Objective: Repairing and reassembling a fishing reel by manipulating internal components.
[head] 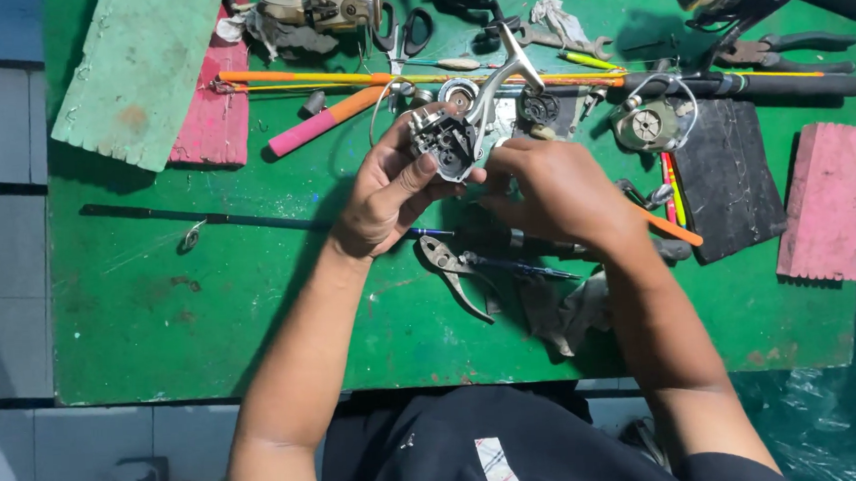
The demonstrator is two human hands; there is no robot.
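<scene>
Over the middle of the green worktable (185,315), just this side of the long orange-and-yellow rod (339,78) that lies along the far edge, both hands meet on an opened spinning reel body (450,142). Starting at the left of the reel: a green painted board (135,70) and a red wooden block (212,110) sit far off toward that corner, and a thin dark rod blank (209,221) runs along the table nearer the person. Now the left hand (386,198), fingers curled, gripping the reel body from its left and underside, thumb pressed across the exposed gears. The reel's silver stem and foot (507,72) slant up and away toward the far right, so its long axis points away from the wearer. Right of the reel, the right hand (554,193) is closed in against that side, fingertips pinching at the housing; what they pinch, I cannot tell. Both hands are touching it, the left carrying the weight. Below the reel lie slip-joint pliers (455,273); further right, a second reel body (651,123), a dark block (726,178) and a pink block (832,201).
</scene>
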